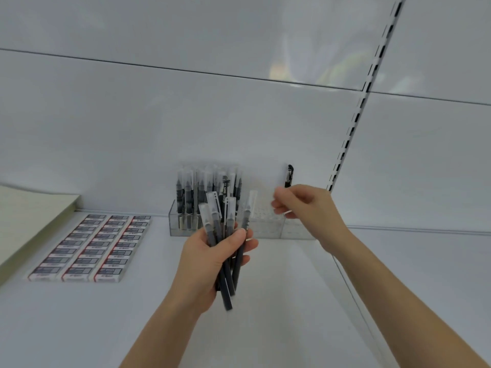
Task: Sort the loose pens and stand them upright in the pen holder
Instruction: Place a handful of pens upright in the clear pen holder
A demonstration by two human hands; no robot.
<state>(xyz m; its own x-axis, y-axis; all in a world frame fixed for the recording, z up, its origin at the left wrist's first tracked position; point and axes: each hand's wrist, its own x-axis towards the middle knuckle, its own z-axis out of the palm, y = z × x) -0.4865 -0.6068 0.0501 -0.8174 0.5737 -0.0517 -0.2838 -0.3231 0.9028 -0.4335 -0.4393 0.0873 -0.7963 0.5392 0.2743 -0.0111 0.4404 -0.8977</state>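
My left hand (212, 257) grips a bundle of several dark pens (225, 229) with clear caps, held upright in front of the clear pen holder (268, 228). The holder stands against the back wall of the white shelf. Its left part is filled with several upright pens (204, 187); its right part shows bare slots. My right hand (305, 205) pinches a single black pen (288, 175), upright, above the holder's right end. The lower part of that pen is hidden by my fingers.
A tray of several boxed erasers (90, 247) lies on the shelf at the left, with a pale notebook stack (29, 216) beside it. A slotted metal upright (356, 115) runs up the back wall at the right.
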